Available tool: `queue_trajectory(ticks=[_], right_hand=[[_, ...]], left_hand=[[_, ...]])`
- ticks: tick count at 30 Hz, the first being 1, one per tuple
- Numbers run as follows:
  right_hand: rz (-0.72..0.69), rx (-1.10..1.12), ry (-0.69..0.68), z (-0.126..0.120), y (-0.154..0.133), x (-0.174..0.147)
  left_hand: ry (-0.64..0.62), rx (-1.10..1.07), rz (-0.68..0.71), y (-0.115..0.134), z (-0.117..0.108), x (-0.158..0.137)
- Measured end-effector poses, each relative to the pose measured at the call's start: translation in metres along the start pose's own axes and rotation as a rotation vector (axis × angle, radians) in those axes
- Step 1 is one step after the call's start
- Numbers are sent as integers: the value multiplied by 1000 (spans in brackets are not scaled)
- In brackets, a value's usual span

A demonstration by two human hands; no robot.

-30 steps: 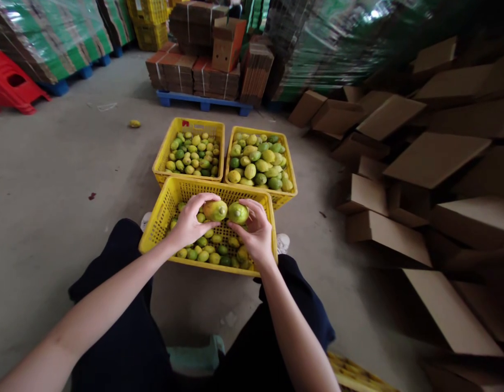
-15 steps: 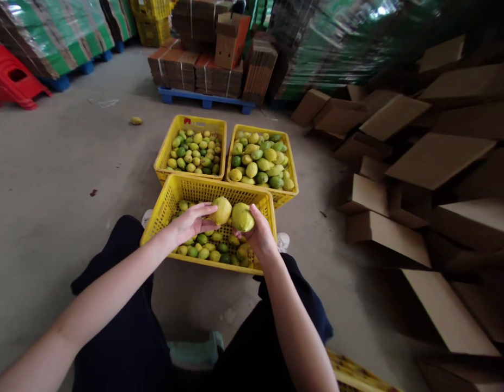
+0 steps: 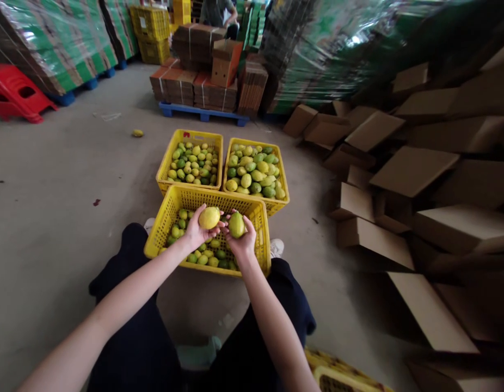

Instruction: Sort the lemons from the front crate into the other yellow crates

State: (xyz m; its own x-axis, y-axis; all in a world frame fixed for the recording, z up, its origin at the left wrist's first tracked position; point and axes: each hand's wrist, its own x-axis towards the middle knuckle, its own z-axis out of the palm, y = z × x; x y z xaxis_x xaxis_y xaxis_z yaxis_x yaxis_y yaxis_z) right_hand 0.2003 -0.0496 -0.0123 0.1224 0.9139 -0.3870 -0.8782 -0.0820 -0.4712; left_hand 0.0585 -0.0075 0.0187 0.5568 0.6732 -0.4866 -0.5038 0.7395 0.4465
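Over the near yellow crate (image 3: 252, 209), my left hand (image 3: 196, 231) holds a yellow lemon (image 3: 209, 218), its fingers curled round the fruit. Beside it, my right hand (image 3: 244, 243) is closed on a greener lemon (image 3: 237, 225). The two fruits are close together but apart. Below them, several green and yellow lemons (image 3: 203, 260) lie in the crate, partly hidden by my hands. Touching its far side are a left crate (image 3: 159, 173) of small lemons (image 3: 194, 163) and a right crate (image 3: 287, 182) of larger ones (image 3: 258, 170).
One lemon (image 3: 137, 133) lies on the floor. Open cardboard boxes (image 3: 415, 169) crowd the right side. Flattened cartons (image 3: 174, 84) are stacked on a blue pallet (image 3: 203, 114), with a person (image 3: 216, 12) behind. A red stool (image 3: 21, 92) stands at left; another yellow crate (image 3: 350, 378) sits near my right leg.
Both hands have moved slightly left and rolled palm-up, each still holding a lemon. The lemons sit a little farther apart. The camera view has tilted up, showing a person at the back.
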Motion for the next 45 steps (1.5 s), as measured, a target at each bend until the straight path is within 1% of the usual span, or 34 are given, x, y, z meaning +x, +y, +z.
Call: queue_trajectory(ticks=[2, 5, 7, 9, 13, 18, 21, 26, 30, 35, 42, 45], right_hand=[[0, 97, 32, -1, 4, 1], [22, 205, 116, -4, 7, 2], [44, 205, 128, -7, 6, 3], [49, 177, 109, -9, 5, 6], [30, 176, 103, -8, 4, 11], [80, 158, 127, -2, 7, 8], [87, 122, 121, -4, 7, 2], [-18, 113, 144, -21, 14, -13], [-27, 161, 186, -32, 21, -23], [-17, 213, 198, -33, 23, -29], [-25, 200, 174, -33, 25, -30], [-24, 164, 143, -34, 26, -29]], left_hand=[[54, -118, 14, -5, -3, 4], [146, -330, 55, -8, -10, 9], [200, -434, 86, -8, -13, 13], [233, -490, 115, -6, -14, 18], [227, -486, 143, -6, -9, 24], [230, -407, 28, -14, -9, 24], [211, -425, 0, -18, -11, 19], [185, -506, 29, -24, -15, 7], [201, -530, 71, -33, -17, 1], [173, -495, 45, -41, -17, 0], [174, -498, 50, -43, -20, 3], [172, -498, 52, -43, -20, 4]])
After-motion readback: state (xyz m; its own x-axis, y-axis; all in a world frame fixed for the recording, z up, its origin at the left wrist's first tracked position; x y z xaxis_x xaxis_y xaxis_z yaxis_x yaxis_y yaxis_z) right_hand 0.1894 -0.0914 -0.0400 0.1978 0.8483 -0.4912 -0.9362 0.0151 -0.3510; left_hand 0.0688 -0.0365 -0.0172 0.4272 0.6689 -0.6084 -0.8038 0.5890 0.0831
